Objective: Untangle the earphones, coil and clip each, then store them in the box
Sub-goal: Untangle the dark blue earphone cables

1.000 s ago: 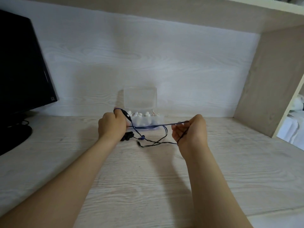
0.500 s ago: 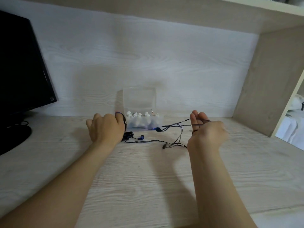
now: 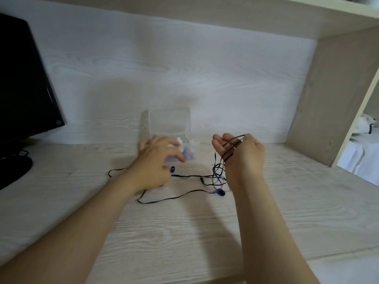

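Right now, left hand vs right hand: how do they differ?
Left hand is palm down, low over the desk beside the clear box; right hand is raised, palm turned up. The earphone cable loops across the right hand's palm; the left hand shows no cable in it. Left hand is motion-blurred; right hand is sharp. Both have fingers extended.

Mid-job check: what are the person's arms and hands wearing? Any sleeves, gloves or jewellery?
The left forearm and right forearm are bare to the frame edge, with no sleeves in view. No gloves, watch or bracelet show. The right hand has no visible ring. The left hand is motion-blurred, so a ring there cannot be ruled out.
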Demonstrator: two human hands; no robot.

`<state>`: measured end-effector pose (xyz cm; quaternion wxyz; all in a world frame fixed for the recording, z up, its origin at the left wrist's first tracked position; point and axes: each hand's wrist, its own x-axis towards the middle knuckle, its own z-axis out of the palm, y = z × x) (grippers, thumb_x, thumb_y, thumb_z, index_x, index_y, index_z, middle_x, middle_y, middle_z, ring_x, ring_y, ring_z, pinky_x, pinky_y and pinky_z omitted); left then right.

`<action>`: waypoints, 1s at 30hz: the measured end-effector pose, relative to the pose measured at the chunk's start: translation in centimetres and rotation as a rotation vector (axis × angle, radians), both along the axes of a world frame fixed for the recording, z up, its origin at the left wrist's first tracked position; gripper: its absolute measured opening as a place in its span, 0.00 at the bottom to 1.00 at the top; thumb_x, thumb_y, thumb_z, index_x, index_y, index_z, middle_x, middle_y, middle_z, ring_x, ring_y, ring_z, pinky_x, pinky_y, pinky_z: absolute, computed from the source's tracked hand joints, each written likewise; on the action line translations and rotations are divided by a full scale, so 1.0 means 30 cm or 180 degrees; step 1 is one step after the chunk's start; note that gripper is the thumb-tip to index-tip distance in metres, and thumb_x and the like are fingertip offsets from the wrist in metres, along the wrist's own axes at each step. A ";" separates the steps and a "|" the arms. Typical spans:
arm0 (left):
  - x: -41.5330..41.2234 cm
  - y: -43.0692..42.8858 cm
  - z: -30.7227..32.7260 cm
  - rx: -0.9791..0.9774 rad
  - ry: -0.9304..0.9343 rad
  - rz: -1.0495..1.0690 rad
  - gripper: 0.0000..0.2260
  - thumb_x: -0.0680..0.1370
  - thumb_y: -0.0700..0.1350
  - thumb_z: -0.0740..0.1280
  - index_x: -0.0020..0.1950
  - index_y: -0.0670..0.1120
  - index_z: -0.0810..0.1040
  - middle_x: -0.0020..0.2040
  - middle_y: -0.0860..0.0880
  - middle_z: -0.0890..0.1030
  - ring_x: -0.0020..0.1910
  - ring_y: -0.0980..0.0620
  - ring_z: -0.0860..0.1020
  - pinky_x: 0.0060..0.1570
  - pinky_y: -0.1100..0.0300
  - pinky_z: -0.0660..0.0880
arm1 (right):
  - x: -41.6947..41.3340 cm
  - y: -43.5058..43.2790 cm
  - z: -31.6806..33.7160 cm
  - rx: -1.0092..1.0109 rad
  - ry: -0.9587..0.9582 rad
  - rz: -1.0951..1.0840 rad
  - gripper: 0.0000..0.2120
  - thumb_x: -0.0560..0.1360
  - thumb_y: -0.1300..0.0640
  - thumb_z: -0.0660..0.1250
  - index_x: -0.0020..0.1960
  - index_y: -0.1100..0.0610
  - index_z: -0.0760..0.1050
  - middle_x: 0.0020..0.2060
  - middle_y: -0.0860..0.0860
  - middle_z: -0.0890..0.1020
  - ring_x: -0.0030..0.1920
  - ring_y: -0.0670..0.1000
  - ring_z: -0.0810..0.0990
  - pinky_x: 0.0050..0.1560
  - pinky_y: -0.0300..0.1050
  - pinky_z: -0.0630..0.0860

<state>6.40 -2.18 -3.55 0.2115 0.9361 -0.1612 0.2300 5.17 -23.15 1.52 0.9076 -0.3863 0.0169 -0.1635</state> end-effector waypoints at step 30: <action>-0.005 -0.152 -0.023 -0.2575 0.0705 -0.0752 0.06 0.87 0.43 0.63 0.54 0.40 0.75 0.41 0.47 0.87 0.44 0.51 0.86 0.53 0.59 0.80 | -0.012 -0.046 0.038 0.0169 -0.0418 0.0427 0.17 0.89 0.58 0.49 0.65 0.68 0.70 0.48 0.59 0.89 0.51 0.59 0.89 0.43 0.47 0.85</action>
